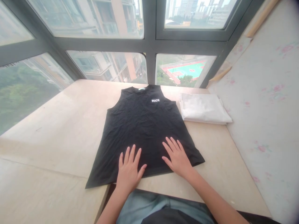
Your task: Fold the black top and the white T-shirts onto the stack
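Observation:
A black sleeveless top [140, 124] lies spread out on the pale window ledge, its neckline toward the window and its hem toward me. White letters reading NICE mark the upper right of its chest. My left hand [129, 171] rests palm down on the lower part of the cloth, left of the middle, fingers spread. Farther right, my right hand [177, 157] lies flat near the hem, its fingers also apart. Small wrinkles run across the fabric. Neither hand grips anything.
A folded white cloth [204, 107] lies right of the top, near the flowered wall [268, 124]. Grey window frames [150, 46] border the far side of the ledge [56, 124]. A ledge edge lies just before my body.

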A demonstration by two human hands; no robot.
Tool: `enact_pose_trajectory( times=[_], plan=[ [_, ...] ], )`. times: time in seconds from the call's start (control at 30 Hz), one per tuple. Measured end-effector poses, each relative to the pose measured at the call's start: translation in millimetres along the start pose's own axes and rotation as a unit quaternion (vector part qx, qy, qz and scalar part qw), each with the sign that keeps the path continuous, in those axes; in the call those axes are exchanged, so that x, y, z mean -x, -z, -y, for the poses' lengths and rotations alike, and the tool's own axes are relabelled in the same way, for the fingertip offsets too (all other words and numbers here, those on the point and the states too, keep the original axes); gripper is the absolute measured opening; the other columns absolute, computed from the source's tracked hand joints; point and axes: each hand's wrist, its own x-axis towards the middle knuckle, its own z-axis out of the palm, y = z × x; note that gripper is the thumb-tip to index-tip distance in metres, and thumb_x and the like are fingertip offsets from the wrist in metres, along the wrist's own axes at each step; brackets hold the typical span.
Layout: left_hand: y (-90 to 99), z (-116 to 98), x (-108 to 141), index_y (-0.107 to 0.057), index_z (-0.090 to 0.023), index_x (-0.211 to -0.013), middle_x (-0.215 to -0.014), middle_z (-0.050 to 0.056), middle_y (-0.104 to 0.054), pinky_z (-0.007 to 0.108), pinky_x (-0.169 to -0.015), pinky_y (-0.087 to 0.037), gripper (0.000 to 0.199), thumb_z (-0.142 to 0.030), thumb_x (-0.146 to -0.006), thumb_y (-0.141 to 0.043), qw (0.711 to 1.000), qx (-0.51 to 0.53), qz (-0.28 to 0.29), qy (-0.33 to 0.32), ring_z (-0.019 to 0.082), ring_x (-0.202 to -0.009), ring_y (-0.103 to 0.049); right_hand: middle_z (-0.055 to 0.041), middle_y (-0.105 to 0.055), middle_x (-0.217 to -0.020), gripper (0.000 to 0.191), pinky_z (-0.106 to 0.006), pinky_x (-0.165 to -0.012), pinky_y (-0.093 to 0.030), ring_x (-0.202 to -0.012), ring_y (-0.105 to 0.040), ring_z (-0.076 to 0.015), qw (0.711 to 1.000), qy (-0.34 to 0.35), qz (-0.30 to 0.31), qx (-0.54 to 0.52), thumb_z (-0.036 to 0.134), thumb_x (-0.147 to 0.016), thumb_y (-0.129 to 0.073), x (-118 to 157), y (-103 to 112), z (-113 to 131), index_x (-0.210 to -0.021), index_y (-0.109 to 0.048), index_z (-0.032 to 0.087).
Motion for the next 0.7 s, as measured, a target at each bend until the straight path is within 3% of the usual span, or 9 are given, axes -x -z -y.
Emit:
enact_pose_trajectory(
  times=[0.2, 0.27, 0.37, 0.43, 0.53, 0.63, 0.7],
  plan=[
    [-0.2, 46, 27, -0.035, -0.022, -0.154, -0.162, 0.009, -0.028, 0.054, -0.120, -0.018, 0.067, -0.050, -0.094, -0.042, 0.999, -0.024, 0.004, 0.042, 0.033, -0.149, -0.026, -0.0095, -0.031, -0.161, 0.062, -0.055, -0.117, -0.029, -0.148, -0.029, -0.0312, 0.996, -0.072, -0.007, 0.049, 0.049, -0.099, -0.041, 44, 5, -66, -0.154, -0.034, 0.021],
    [1.8, 58, 36, -0.038, -0.021, -0.153, -0.161, 0.009, -0.031, 0.055, -0.119, -0.020, 0.065, -0.049, -0.094, -0.041, 0.998, -0.027, 0.003, 0.062, 0.033, -0.148, -0.028, -0.0104, -0.033, -0.159, 0.062, -0.056, -0.116, -0.029, -0.146, -0.033, -0.0315, 0.995, -0.085, -0.012, 0.055, 0.049, -0.099, -0.041, 53, 8, -74, -0.154, -0.035, 0.022],
    [10.0, 64, 34, -0.045, -0.019, -0.149, -0.159, 0.013, -0.036, 0.056, -0.116, -0.027, 0.062, -0.050, -0.095, -0.040, 0.996, -0.022, 0.006, 0.092, 0.035, -0.145, -0.034, -0.0136, -0.038, -0.156, 0.060, -0.059, -0.116, -0.028, -0.144, -0.036, -0.0337, 0.993, -0.100, -0.028, 0.055, 0.050, -0.098, -0.041, 44, 12, -66, -0.150, -0.041, 0.020],
    [17.9, 58, 15, -0.047, -0.020, -0.148, -0.159, 0.013, -0.035, 0.056, -0.115, -0.028, 0.060, -0.049, -0.096, -0.039, 0.996, -0.011, -0.005, 0.091, 0.035, -0.145, -0.034, -0.0143, -0.037, -0.157, 0.057, -0.057, -0.117, -0.028, -0.146, -0.033, -0.0332, 0.995, -0.083, -0.035, 0.043, 0.047, -0.099, -0.041, 18, 13, -49, -0.148, -0.045, 0.018],
    [23.0, 36, -40, -0.041, -0.025, -0.151, -0.163, 0.008, -0.028, 0.053, -0.119, -0.023, 0.057, -0.045, -0.097, -0.040, 0.999, 0.016, -0.020, 0.024, 0.031, -0.150, -0.025, -0.0106, -0.028, -0.162, 0.053, -0.050, -0.119, -0.029, -0.150, -0.025, -0.0290, 1.000, 0.006, -0.019, 0.003, 0.040, -0.100, -0.039, -46, 7, -18, -0.149, -0.044, 0.019],
    [12.2, 17, -111, -0.036, -0.026, -0.153, -0.163, 0.006, -0.026, 0.054, -0.119, -0.023, 0.058, -0.040, -0.097, -0.041, 0.999, 0.038, -0.007, -0.016, 0.032, -0.150, -0.023, -0.0076, -0.026, -0.163, 0.053, -0.049, -0.120, -0.028, -0.151, -0.022, -0.0261, 0.996, 0.087, 0.011, -0.030, 0.032, -0.100, -0.037, -120, -7, 1, -0.152, -0.039, 0.022],
    [-0.7, 16, -153, -0.037, -0.025, -0.153, -0.163, 0.007, -0.028, 0.054, -0.118, -0.024, 0.058, -0.037, -0.097, -0.041, 0.999, 0.039, 0.015, 0.007, 0.032, -0.149, -0.025, -0.0089, -0.028, -0.162, 0.052, -0.049, -0.121, -0.025, -0.151, -0.023, -0.0253, 0.996, 0.079, 0.028, -0.032, 0.029, -0.100, -0.036, -161, -17, -2, -0.152, -0.039, 0.020]
  ],
)
